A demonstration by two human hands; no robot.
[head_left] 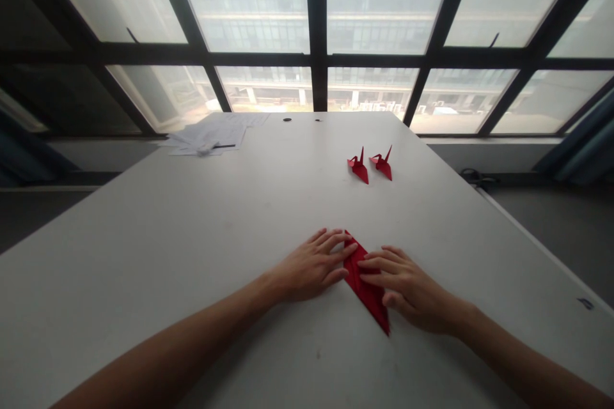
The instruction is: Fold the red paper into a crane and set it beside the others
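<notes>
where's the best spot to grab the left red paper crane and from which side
Probably the upright tail point of the left crane, pinched lightly from above. It stands on the white table with thin spikes up and a wider folded body below, apart from the right crane, so there is room around it.

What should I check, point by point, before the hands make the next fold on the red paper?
1. Red folded paper lies flat on the white table: ok.
2. Left hand presses its left side, fingers flat: ok.
3. Right hand presses its right side: ok.
4. Lower tip of the paper is visible, not covered: ok.
5. The two finished red cranes stand apart from the hands: ok.
6. Edges line up exactly under the fingers: cannot tell.
</notes>
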